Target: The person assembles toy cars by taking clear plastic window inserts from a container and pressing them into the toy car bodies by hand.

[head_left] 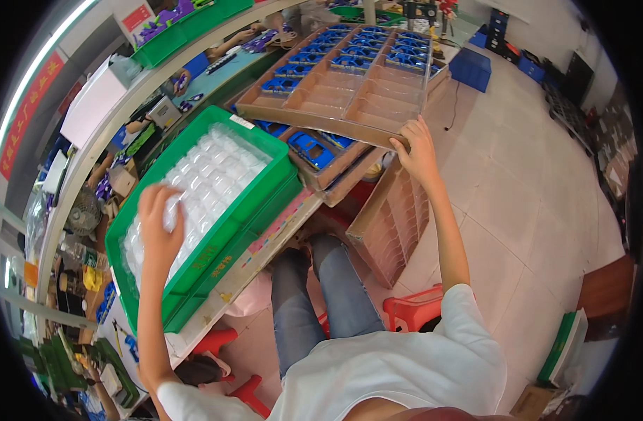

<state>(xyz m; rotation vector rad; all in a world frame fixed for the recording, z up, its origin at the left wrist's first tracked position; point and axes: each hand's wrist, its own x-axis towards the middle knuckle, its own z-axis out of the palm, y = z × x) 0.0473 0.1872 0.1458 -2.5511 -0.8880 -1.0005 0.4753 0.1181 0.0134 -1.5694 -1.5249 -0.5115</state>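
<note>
My right hand [417,153] grips the near right corner of a brown cardboard tray [320,121] with dividers. Rows of blue toy cars [353,52] fill its far part, while the near compartments hold none. This tray rests tilted over another cardboard tray, where a blue toy car [311,149] shows at the left. My left hand [160,217] is raised over a green plastic crate [212,256], its fingers curved and apart, with nothing plainly in them. Inside the crate lie many clear, domed plastic pieces [219,165] in rows.
A divided cardboard tray [391,224] leans on edge below the bench. Red stools [414,309] stand near my legs. A blue box [470,69] sits on the tiled floor beyond. Shelving [97,133] runs along the left, with other people's hands working behind it.
</note>
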